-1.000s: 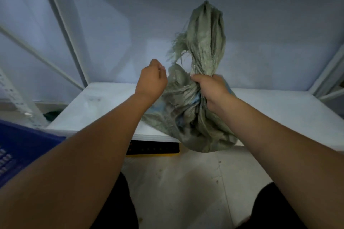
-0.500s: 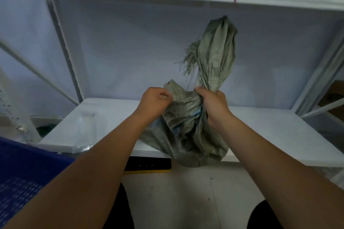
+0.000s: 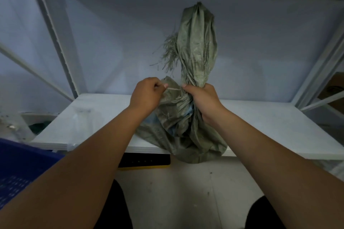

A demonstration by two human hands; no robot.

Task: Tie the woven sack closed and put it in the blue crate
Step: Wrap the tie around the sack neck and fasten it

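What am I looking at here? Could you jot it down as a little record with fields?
Sack: green woven sack, on the white shelf, overhanging its front edge
Neck: bunched, standing upright, frayed
Right hand: grip closed round the neck
Left hand: pinching a thin strand beside the neck
Blue crate: lower left, sack not inside

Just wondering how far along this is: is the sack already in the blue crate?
No, the woven sack sits on the white shelf, gripped by both hands, while the blue crate stands apart at lower left.

Sack (image 3: 186,121) on shelf (image 3: 270,121) edge – overhanging front; crate (image 3: 22,161) lower left.
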